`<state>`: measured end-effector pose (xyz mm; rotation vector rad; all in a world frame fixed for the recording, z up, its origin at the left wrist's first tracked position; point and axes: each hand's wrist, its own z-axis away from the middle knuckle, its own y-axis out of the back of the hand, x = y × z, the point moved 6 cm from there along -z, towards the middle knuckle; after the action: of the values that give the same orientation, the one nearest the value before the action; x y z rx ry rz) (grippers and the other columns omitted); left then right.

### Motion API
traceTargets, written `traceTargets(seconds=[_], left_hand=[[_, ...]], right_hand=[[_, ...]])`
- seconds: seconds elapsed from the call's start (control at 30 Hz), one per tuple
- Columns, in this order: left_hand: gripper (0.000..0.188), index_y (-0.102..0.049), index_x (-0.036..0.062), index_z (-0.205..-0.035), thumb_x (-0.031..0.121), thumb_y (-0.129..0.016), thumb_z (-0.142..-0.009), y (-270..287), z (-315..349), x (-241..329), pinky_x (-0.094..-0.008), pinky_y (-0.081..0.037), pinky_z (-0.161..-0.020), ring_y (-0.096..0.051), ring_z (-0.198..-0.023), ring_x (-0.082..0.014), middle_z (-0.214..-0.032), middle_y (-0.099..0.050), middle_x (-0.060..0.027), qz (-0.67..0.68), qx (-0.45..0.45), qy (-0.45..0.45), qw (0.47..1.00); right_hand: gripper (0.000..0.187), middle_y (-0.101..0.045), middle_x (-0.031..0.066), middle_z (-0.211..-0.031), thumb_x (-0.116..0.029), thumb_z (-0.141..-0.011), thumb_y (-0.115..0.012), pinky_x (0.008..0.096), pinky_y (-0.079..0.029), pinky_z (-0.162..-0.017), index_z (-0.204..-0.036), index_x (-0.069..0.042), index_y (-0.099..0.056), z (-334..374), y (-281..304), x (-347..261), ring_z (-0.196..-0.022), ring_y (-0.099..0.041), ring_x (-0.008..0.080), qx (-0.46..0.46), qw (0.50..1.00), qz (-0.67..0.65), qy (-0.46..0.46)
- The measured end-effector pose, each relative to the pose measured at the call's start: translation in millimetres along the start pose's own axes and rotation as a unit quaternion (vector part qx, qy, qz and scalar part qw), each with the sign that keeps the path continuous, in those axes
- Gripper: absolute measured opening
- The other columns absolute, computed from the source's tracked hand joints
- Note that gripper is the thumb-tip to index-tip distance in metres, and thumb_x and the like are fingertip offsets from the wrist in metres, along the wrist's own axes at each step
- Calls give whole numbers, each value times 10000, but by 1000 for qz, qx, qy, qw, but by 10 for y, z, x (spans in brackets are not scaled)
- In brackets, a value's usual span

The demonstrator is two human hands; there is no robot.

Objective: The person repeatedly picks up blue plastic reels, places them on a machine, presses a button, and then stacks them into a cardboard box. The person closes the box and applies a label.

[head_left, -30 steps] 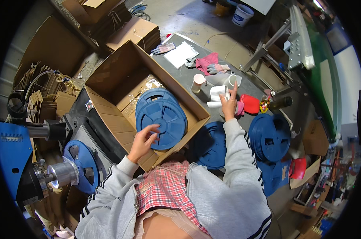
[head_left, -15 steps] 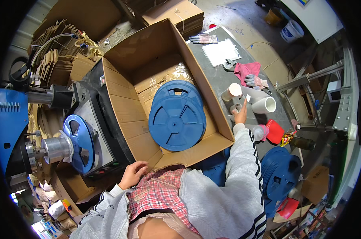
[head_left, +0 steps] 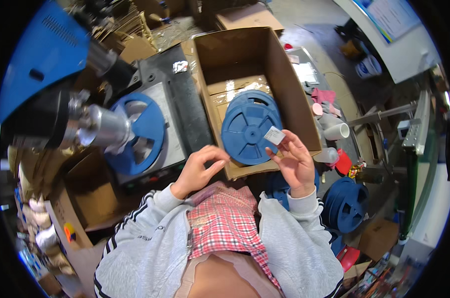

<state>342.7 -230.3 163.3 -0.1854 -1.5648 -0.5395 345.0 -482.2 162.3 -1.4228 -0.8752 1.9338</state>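
Head view: right hand (head_left: pixel 295 161), earlier at the desk's cups, now pinches a small white label (head_left: pixel 274 135) over the blue reel (head_left: pixel 249 131) at twelve o'clock; left hand (head_left: pixel 201 168) lifted, loosely curled, empty.

**One Camera Looking Down From the Head**

There was only one view. The camera sat on the person's head and looked almost straight down, close to the chest and arms. The left hand (head_left: pixel 197 169) and right hand (head_left: pixel 294 161) came up from the bottom edge. The open cardboard box (head_left: pixel 284 84) lay just ahead. Straight edges bent near the round, dark rim.
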Motion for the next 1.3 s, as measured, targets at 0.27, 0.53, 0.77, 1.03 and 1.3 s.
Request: traceTargets(seconds=[0.27, 0.53, 0.77, 1.03, 1.3], left_hand=[[207, -665, -21, -1072, 52, -695, -880, 997, 1036, 331, -282, -468, -917, -580, -1035, -151, -1127, -569, -81, 78, 155, -1, 985], [78, -651, -15, -821, 24, -709, -853, 1433, 1725, 212, -225, -469, -734, -563, -796, -75, -963, -573, -28, 159, 329, 25, 930], [68, -639, -29, -811, -13, -689, -853, 1559, 2081, 286, -214, -396, -733, -495, -821, -65, -994, -539, -24, 172, 418, 40, 891], [81, -642, -20, -788, -9, -697, -847, 1407, 2430, 164, -201, -379, -677, -480, -767, -49, -971, -544, -18, 160, 506, 58, 846], [76, -671, -29, -801, 12, -679, -865, 1319, 2934, 150, -212, -372, -658, -485, -735, -58, -963, -569, -10, 176, 572, 53, 799]], right_hand=[[368, -631, 132, -1258, -111, -988, -564, 390, -475, -1031, -1333, 18, -553, 173, -1428, 1502, -1195, -591, 221, -122, 980, 57, -147], [388, -642, 83, -1197, -48, -911, -666, 291, -435, -1003, -1286, 28, -601, -5, -2021, 1901, -1142, -575, 156, -152, 943, 286, -73], [151, -615, 79, -1116, -24, -908, -699, 285, -478, -945, -1044, 40, -705, -128, -2354, 2221, -1050, -595, 148, -281, 911, 283, -105], [87, -605, 85, -1125, 25, -881, -716, 238, -523, -831, -965, 46, -719, -173, -2409, 2628, -902, -629, 113, -334, 881, 292, -164], [48, -602, 83, -1119, 34, -872, -721, 236, -513, -819, -919, 33, -716, 14, -2668, 2994, -903, -608, 107, -392, 846, 301, -197]])
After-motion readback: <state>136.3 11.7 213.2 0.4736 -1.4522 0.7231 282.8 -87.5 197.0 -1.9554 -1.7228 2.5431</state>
